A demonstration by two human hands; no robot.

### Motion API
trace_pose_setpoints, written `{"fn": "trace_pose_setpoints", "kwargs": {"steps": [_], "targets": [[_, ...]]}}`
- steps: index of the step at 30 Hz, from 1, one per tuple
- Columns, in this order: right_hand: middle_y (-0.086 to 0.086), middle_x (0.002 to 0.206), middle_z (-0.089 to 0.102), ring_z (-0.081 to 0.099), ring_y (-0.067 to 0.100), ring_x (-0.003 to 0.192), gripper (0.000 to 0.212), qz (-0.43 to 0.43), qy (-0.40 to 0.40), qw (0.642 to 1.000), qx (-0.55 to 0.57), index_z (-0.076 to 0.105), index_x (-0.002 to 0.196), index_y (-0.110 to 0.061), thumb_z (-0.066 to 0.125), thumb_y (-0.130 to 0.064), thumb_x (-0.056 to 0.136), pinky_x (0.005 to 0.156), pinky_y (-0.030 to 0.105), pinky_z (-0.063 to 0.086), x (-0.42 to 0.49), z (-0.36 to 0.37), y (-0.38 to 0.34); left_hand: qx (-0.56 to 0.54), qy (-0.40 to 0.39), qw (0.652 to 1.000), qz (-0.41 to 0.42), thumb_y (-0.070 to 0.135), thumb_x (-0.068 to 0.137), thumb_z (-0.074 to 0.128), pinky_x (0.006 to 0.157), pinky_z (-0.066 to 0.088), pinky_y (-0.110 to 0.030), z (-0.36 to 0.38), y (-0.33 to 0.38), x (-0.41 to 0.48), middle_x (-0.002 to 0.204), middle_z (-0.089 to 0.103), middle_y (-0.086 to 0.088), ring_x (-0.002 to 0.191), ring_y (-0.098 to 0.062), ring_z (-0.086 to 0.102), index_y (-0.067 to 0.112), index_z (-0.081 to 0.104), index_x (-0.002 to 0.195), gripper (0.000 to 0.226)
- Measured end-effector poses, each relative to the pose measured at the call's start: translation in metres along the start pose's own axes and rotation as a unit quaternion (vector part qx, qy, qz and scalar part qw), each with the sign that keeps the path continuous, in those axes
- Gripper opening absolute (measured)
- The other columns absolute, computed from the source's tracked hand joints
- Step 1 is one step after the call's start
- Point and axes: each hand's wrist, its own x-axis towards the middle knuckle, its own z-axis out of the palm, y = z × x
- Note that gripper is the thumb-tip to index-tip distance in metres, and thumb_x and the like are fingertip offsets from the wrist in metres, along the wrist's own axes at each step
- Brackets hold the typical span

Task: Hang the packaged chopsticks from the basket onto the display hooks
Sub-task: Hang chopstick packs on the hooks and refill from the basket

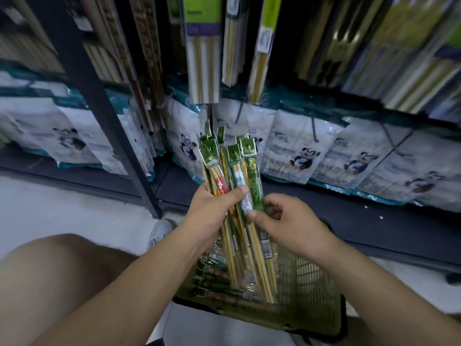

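Observation:
My left hand [212,211] grips a bundle of several chopstick packs [225,166] with green header cards, held upright above the basket. My right hand [282,221] pinches one green-sleeved pack [254,181] at the bundle's right side, thumb and fingers around its middle. The green plastic basket [314,295] sits on the floor below my hands, with more chopstick packs [214,278] lying in it. Longer chopstick packs [203,58] hang from the display above; the hooks themselves are hidden.
A dark shelf post [104,108] slants down at the left. White panda-printed bags [296,151] line the bottom shelf behind the bundle. My bare knee [62,270] is at lower left, and a shoe [159,233] is on the white floor.

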Motion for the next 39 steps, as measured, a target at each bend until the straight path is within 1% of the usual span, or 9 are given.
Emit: {"fn": "trace_pose_setpoints", "kwargs": {"steps": [6, 14, 19, 23, 25, 28, 32, 36, 39], "targets": [[-0.001, 0.07, 0.055, 0.055, 0.008, 0.059, 0.017, -0.014, 0.085, 0.988, 0.128, 0.064, 0.084, -0.02, 0.078, -0.028, 0.089, 0.053, 0.03, 0.058, -0.002, -0.046, -0.034, -0.01, -0.041, 0.999, 0.016, 0.014, 0.082, 0.086, 0.055, 0.058, -0.03, 0.03, 0.04, -0.009, 0.073, 0.074, -0.002, 0.067, -0.02, 0.074, 0.009, 0.069, 0.097, 0.024], [-0.009, 0.074, 0.054, 0.059, 0.009, 0.063, 0.038, -0.061, 0.126, 0.98, 0.143, 0.052, 0.104, -0.048, 0.077, -0.023, 0.091, 0.054, 0.034, 0.059, -0.004, -0.086, -0.053, 0.036, -0.089, 0.992, 0.076, 0.014, 0.085, 0.084, 0.064, 0.061, -0.027, 0.06, 0.081, -0.016, 0.092, 0.08, -0.007, 0.085, -0.022, 0.078, 0.013, 0.074, 0.102, 0.02], [-0.005, 0.075, 0.058, 0.06, 0.01, 0.056, 0.013, -0.074, 0.177, 0.969, 0.157, 0.057, 0.09, -0.04, 0.058, -0.034, 0.101, 0.051, 0.028, 0.057, -0.001, -0.125, -0.077, 0.078, -0.117, 0.981, 0.136, 0.016, 0.084, 0.084, 0.07, 0.064, -0.044, 0.083, 0.119, -0.008, 0.095, 0.079, -0.007, 0.09, -0.028, 0.077, 0.016, 0.072, 0.106, 0.025], [-0.016, 0.059, 0.05, 0.055, 0.011, 0.056, 0.023, -0.102, 0.226, 0.963, 0.107, 0.059, 0.081, -0.026, 0.056, -0.035, 0.102, 0.057, 0.035, 0.059, 0.011, -0.156, -0.099, 0.114, -0.105, 0.966, 0.205, 0.018, 0.081, 0.087, 0.062, 0.06, -0.027, 0.103, 0.152, 0.001, 0.077, 0.076, 0.007, 0.074, -0.012, 0.075, 0.022, 0.068, 0.093, 0.023], [-0.019, 0.065, 0.054, 0.057, 0.006, 0.06, 0.013, -0.124, 0.24, 0.956, 0.114, 0.061, 0.089, -0.036, 0.061, -0.03, 0.101, 0.058, 0.035, 0.062, 0.021, -0.167, -0.11, 0.103, -0.095, 0.964, 0.226, 0.015, 0.08, 0.087, 0.054, 0.056, -0.019, 0.106, 0.165, 0.008, 0.074, 0.076, 0.009, 0.068, -0.008, 0.074, 0.021, 0.067, 0.091, 0.023], [-0.018, 0.079, 0.058, 0.062, 0.009, 0.07, 0.03, -0.153, 0.234, 0.954, 0.106, 0.053, 0.102, -0.053, 0.064, -0.025, 0.099, 0.062, 0.04, 0.063, 0.039, -0.178, -0.13, 0.064, -0.071, 0.968, 0.232, 0.016, 0.079, 0.088, 0.055, 0.057, -0.023, 0.101, 0.181, 0.019, 0.086, 0.079, -0.002, 0.077, -0.017, 0.077, 0.013, 0.071, 0.102, 0.029], [-0.011, 0.068, 0.053, 0.055, 0.013, 0.065, 0.018, -0.16, 0.26, 0.95, 0.074, 0.056, 0.097, -0.04, 0.063, -0.024, 0.1, 0.068, 0.053, 0.059, 0.063, -0.192, -0.159, 0.048, -0.015, 0.964, 0.261, 0.026, 0.077, 0.091, 0.053, 0.054, -0.019, 0.091, 0.197, 0.036, 0.079, 0.078, 0.009, 0.07, -0.009, 0.075, 0.018, 0.069, 0.097, 0.031], [-0.016, 0.054, 0.045, 0.046, 0.005, 0.05, 0.012, -0.147, 0.293, 0.937, 0.119, 0.059, 0.093, -0.025, 0.056, -0.027, 0.103, 0.056, 0.033, 0.053, 0.083, -0.21, -0.186, 0.04, 0.01, 0.967, 0.25, 0.039, 0.071, 0.093, 0.061, 0.057, -0.03, 0.086, 0.201, 0.052, 0.08, 0.077, 0.009, 0.071, -0.012, 0.075, 0.022, 0.068, 0.097, 0.04], [-0.009, 0.058, 0.041, 0.041, 0.011, 0.053, 0.017, -0.125, 0.294, 0.935, 0.155, 0.06, 0.098, -0.012, 0.053, -0.026, 0.105, 0.052, 0.03, 0.046, 0.094, -0.216, -0.196, 0.042, 0.006, 0.969, 0.242, 0.043, 0.065, 0.092, 0.062, 0.061, -0.036, 0.087, 0.2, 0.057, 0.079, 0.076, 0.006, 0.072, -0.016, 0.075, 0.02, 0.067, 0.094, 0.044]]}}
